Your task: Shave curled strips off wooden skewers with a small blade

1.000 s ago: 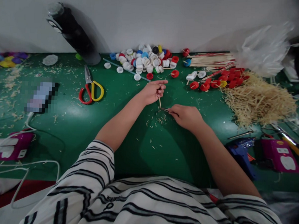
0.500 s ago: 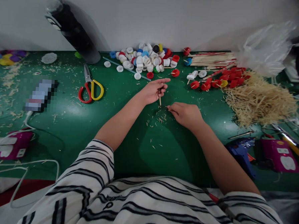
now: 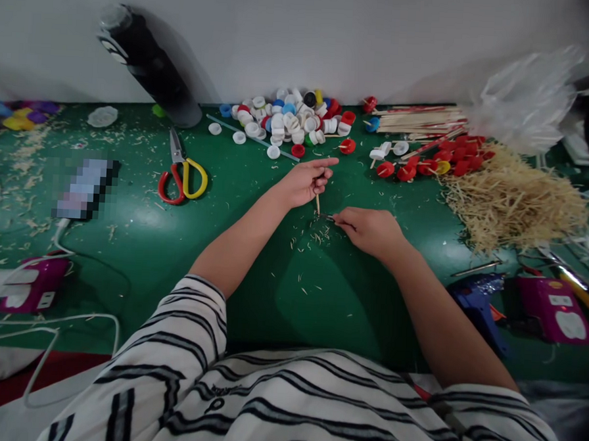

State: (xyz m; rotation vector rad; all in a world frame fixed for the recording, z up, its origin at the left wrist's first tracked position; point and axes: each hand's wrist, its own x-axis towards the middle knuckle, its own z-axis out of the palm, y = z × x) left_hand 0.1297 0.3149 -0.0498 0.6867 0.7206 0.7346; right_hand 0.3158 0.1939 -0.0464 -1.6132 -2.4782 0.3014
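Note:
My left hand (image 3: 306, 183) is closed around a thin wooden stick (image 3: 318, 203), its index finger stretched out to the right. The stick's lower end points down toward the green tabletop (image 3: 290, 299). My right hand (image 3: 373, 232) pinches a small thin blade (image 3: 328, 218), whose tip is close to the stick's lower end; whether they touch I cannot tell. The blade's handle is hidden in my fingers. Below both hands lie small curled wood shavings (image 3: 319, 236).
Bottle caps (image 3: 292, 123) are heaped at the back, a black bottle (image 3: 152, 68) to their left. Scissors (image 3: 183, 175) and a phone (image 3: 86, 186) lie left. Right are red caps on sticks (image 3: 460, 157), a pile of wood shavings (image 3: 517, 199) and a blue glue gun (image 3: 478, 299).
The whole view has shifted slightly. My right hand and the blade are a little lower beside the stick's end. Both hands keep their hold.

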